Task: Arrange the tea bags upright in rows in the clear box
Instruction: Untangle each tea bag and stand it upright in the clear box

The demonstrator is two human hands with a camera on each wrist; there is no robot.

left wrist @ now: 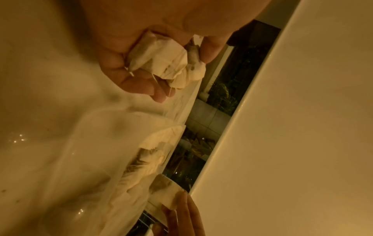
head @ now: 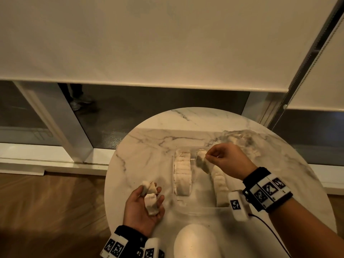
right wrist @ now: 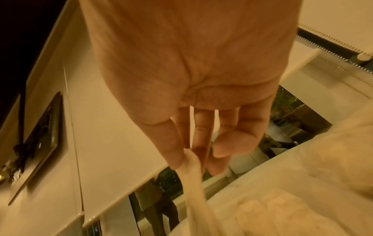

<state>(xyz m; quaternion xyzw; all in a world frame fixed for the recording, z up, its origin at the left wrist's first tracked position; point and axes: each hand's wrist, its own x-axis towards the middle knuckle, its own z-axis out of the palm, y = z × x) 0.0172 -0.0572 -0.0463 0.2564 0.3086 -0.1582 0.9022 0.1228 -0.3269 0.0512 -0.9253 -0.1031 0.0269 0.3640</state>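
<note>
A clear box (head: 197,209) sits mid-table with two rows of pale tea bags standing in it: a left row (head: 182,174) and a right row (head: 219,185). My right hand (head: 221,157) hovers over the box's far right part and pinches one tea bag (head: 203,161) by its top edge; the same bag (right wrist: 193,180) hangs from thumb and forefinger in the right wrist view. My left hand (head: 147,202), palm up left of the box, holds a few loose tea bags (head: 150,198), seen bunched in its curled fingers (left wrist: 167,63) in the left wrist view.
The round marble table (head: 149,146) carries a crinkled clear bag (head: 240,138) behind my right hand. A white rounded object (head: 195,241) stands at the near edge. Roller blinds and a window sill lie beyond; wooden floor lies to the left.
</note>
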